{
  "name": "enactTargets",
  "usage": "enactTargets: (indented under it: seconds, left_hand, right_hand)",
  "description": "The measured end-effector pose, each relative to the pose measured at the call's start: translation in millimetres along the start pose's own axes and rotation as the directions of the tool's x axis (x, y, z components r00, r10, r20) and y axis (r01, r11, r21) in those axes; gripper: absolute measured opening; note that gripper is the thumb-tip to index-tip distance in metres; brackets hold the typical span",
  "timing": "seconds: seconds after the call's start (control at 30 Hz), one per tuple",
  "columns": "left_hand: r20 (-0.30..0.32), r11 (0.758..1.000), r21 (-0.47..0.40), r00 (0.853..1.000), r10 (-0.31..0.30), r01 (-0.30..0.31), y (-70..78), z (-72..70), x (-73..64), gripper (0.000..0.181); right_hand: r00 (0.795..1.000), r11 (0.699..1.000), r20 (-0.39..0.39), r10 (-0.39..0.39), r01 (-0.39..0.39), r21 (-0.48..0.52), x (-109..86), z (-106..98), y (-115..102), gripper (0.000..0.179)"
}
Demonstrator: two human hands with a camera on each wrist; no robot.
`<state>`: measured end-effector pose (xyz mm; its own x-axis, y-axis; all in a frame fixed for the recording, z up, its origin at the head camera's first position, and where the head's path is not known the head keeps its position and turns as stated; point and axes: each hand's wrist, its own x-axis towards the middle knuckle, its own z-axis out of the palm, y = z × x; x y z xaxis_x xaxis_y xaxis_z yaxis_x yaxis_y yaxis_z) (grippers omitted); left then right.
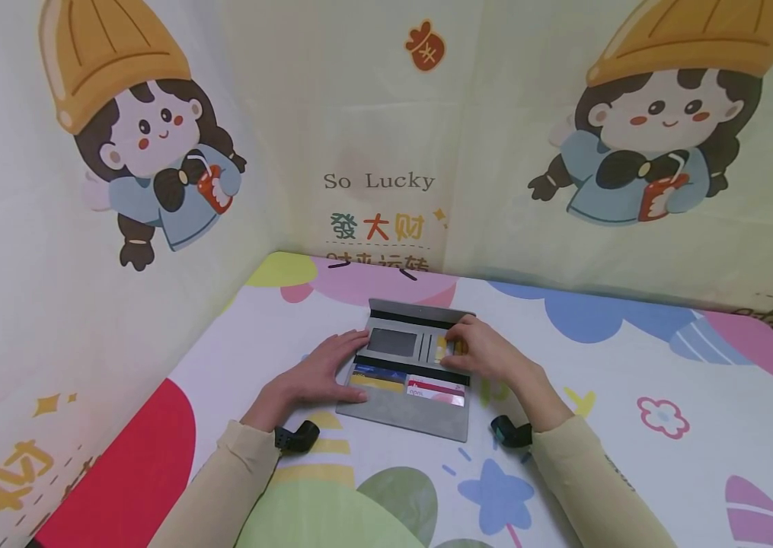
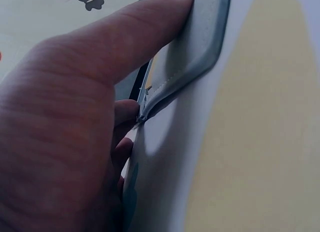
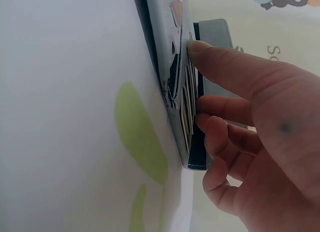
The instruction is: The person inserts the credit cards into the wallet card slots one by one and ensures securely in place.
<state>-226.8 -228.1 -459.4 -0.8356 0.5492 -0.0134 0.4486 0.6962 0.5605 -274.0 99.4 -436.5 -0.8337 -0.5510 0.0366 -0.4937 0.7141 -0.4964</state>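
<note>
A grey wallet (image 1: 400,421) lies unfolded on the table, its far flap raised. Cards sit in its near section: a blue-and-yellow card (image 1: 378,377) on the left and a red-and-white card (image 1: 436,390) on the right. My left hand (image 1: 317,373) rests at the wallet's left edge, thumb laid over the near flap and the other fingers by the far section. At the right-hand slots of the far section, my right hand (image 1: 492,352) pinches a yellow card (image 1: 441,349) between thumb and fingers. The fingers partly cover this card.
A patterned cloth (image 1: 633,365) with coloured shapes covers the table. Cream printed sheets (image 1: 372,114) with cartoon figures stand upright behind and to the left. Black wrist cameras (image 1: 298,437) are strapped at both sleeves.
</note>
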Motion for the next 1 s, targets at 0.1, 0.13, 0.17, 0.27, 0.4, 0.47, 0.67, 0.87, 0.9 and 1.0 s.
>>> enactTargets:
  seconds: [0.1,0.13,0.17,0.27,0.4,0.47,0.67,0.87,0.9,1.0]
  left_hand:
    - [0.001,1.000,0.002,1.000,-0.005,0.005,0.2,0.0,-0.1,0.097]
    - [0.001,1.000,0.001,1.000,-0.007,0.007,0.2,0.0,-0.5,0.097]
    - [0.001,1.000,0.000,1.000,-0.010,0.010,0.3,0.0,-0.6,0.097]
    - [0.000,1.000,-0.004,1.000,-0.015,0.015,0.5,0.1,-1.2,0.098]
    - [-0.002,1.000,-0.005,1.000,-0.014,0.014,0.7,0.3,-1.6,0.098]
    - [-0.003,1.000,-0.004,1.000,-0.012,0.012,0.8,0.3,-1.8,0.098]
    - [0.006,1.000,-0.011,1.000,-0.023,0.023,1.6,-0.6,-0.4,0.098]
    - [0.010,1.000,-0.013,1.000,-0.025,0.025,1.2,-0.9,0.2,0.098]
    - [0.007,1.000,-0.013,1.000,-0.022,0.022,1.0,-0.8,-0.1,0.098]
    - [-0.003,1.000,-0.011,1.000,-0.012,0.011,0.5,-0.5,-1.1,0.098]
  right_hand:
    - [1.000,1.000,-0.003,-0.010,0.010,0.001,0.2,-0.1,-0.8,0.043]
    - [1.000,1.000,-0.003,-0.011,0.011,0.002,0.3,-0.1,-1.0,0.043]
    - [1.000,1.000,-0.003,-0.012,0.012,0.003,0.4,0.1,-1.0,0.043]
    - [1.000,1.000,-0.002,-0.015,0.015,0.001,-0.2,0.5,-0.5,0.043]
    - [1.000,1.000,-0.001,-0.010,0.010,0.001,-1.4,0.5,0.2,0.042]
    - [1.000,1.000,0.002,-0.008,0.008,0.003,-1.7,0.3,0.2,0.043]
    - [1.000,1.000,0.022,0.001,-0.001,0.016,-3.9,-4.0,2.2,0.045]
    - [0.999,0.999,0.030,0.018,-0.018,0.029,-8.0,-10.0,7.3,0.048]
    - [0.999,0.999,0.030,0.018,-0.019,0.036,-8.4,-10.6,8.1,0.048]
    - [0.999,0.998,0.030,0.022,-0.023,0.055,-10.3,-12.2,10.1,0.049]
